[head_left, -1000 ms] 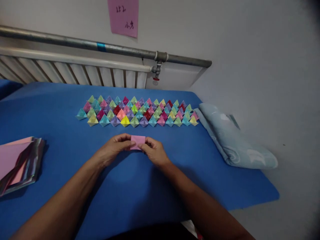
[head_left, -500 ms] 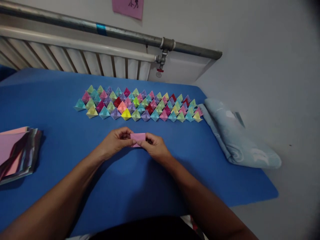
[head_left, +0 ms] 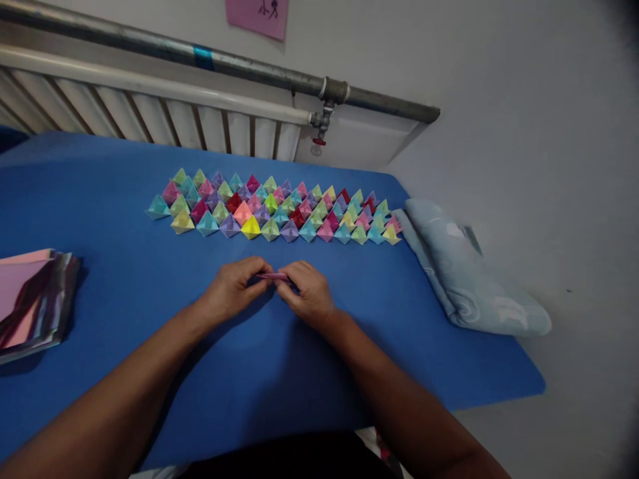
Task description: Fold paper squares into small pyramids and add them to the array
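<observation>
The left hand (head_left: 234, 286) and right hand (head_left: 308, 293) are clamped on opposite ends of the pink paper (head_left: 272, 275), seen nearly edge-on at the centre of the view; its folds are too small to tell. The boats (head_left: 250, 227) stand in rows at twelve o'clock of it, apart from the hands. The paper stack (head_left: 30, 299) lies at nine o'clock and the folded cloth (head_left: 474, 279) at three o'clock, both on the blue desk (head_left: 124, 266).

A blue surface (head_left: 164, 372) — colourful folded papers (head_left: 250, 227), seemingly loose sheets (head_left: 20, 286), a rolled cloth (head_left: 469, 273).
</observation>
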The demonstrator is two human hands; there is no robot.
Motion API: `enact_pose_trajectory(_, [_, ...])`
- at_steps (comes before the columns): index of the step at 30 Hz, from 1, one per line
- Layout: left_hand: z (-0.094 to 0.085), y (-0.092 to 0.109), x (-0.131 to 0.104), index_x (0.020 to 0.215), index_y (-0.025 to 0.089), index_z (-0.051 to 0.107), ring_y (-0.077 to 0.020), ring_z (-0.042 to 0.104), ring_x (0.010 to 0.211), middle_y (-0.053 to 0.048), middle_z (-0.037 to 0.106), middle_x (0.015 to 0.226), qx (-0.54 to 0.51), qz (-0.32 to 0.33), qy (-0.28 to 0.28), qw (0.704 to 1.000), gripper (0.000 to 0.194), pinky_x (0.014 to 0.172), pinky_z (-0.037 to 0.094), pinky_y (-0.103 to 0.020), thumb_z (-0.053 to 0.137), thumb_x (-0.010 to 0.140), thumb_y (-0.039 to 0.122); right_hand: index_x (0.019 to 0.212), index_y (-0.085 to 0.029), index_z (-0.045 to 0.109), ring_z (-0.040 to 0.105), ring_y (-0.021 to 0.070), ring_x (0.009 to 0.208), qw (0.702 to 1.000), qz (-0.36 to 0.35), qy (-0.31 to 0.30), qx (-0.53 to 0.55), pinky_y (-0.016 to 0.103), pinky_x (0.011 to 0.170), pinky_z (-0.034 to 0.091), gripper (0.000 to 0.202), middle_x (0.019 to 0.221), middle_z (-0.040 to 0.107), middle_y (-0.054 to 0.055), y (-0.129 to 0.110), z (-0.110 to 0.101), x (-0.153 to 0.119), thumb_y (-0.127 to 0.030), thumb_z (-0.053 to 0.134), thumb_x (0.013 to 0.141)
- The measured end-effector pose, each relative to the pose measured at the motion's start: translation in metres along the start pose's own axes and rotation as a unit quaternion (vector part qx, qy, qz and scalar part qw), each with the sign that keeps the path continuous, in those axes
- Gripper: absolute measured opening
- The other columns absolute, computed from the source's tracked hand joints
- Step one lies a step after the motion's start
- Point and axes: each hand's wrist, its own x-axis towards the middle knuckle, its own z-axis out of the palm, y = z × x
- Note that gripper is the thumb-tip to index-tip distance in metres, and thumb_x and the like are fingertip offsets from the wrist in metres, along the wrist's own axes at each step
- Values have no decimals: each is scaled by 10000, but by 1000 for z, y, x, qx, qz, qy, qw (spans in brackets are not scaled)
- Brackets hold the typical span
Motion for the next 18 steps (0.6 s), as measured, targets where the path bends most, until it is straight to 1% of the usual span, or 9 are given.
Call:
enact_pose_trajectory(3, [4, -8, 0, 869, 217, 613, -162, 620, 790, -5, 686, 829, 73, 86, 30, 993, 115, 766, 461, -323, 504, 886, 250, 834, -184, 652, 543, 174, 793, 996, -44, -7, -75, 310, 761, 372, 165, 826, 672, 49, 3, -2, 1, -203, 507, 910])
enact_pose_trajectory(5, [7, -13, 0, 873, 213, 605, -169, 625, 792, -13, 687, 833, 116, 135, 58, 982, 113, 768, 465, -330, 497, 903, 228, 863, -189, 665, 540, 181, 816, 990, -65, -5, -122, 329, 777, 347, 152, 887, 691, 52, 4, -3, 2, -213, 526, 919])
enact_pose_trajectory(7, [10, -16, 2, 875, 205, 599, -177, 625, 792, -23, 684, 834, 158, 168, 84, 969, 99, 763, 467, -334, 506, 908, 214, 899, -193, 673, 538, 184, 839, 984, -80, -1, -157, 341, 791, 327, 129, 936, 696, 50, 5, -4, 3, -232, 552, 922])
enact_pose_trajectory(9, [13, -17, 4, 867, 199, 596, -184, 626, 798, -33, 684, 839, 194, 187, 101, 958, 88, 776, 470, -345, 516, 901, 192, 917, -194, 674, 538, 184, 859, 980, -88, -2, -181, 346, 801, 316, 107, 953, 695, 46, 5, -5, 3, -241, 578, 917])
enact_pose_trajectory(11, [16, -17, 5, 849, 198, 595, -188, 627, 800, -40, 686, 847, 217, 189, 99, 953, 101, 786, 472, -352, 512, 889, 157, 912, -195, 672, 537, 177, 857, 976, -84, -8, -201, 348, 805, 309, 91, 945, 691, 41, 5, -4, 3, -232, 590, 914])
enact_pose_trajectory(13, [17, -17, 3, 837, 199, 595, -194, 628, 801, -44, 686, 842, 231, 173, 85, 954, 112, 785, 472, -357, 509, 879, 141, 904, -194, 671, 533, 171, 850, 972, -85, -21, -218, 349, 808, 302, 98, 937, 688, 36, 5, -3, 2, -222, 579, 920])
enact_pose_trajectory(16, [17, -17, -7, 844, 205, 603, -199, 630, 810, -43, 693, 850, 228, 137, 43, 963, 117, 785, 465, -358, 506, 876, 148, 928, -196, 676, 527, 175, 853, 966, -100, -64, -228, 359, 812, 290, 120, 929, 686, 36, 2, -1, -3, -219, 559, 930])
enact_pose_trajectory(18, [15, -17, -15, 879, 207, 618, -207, 635, 865, -54, 707, 924, 208, 129, 11, 969, 126, 824, 457, -371, 503, 876, 155, 984, -195, 677, 524, 187, 875, 964, -104, -101, -224, 369, 822, 285, 135, 944, 684, 47, 0, 0, -7, -216, 555, 930])
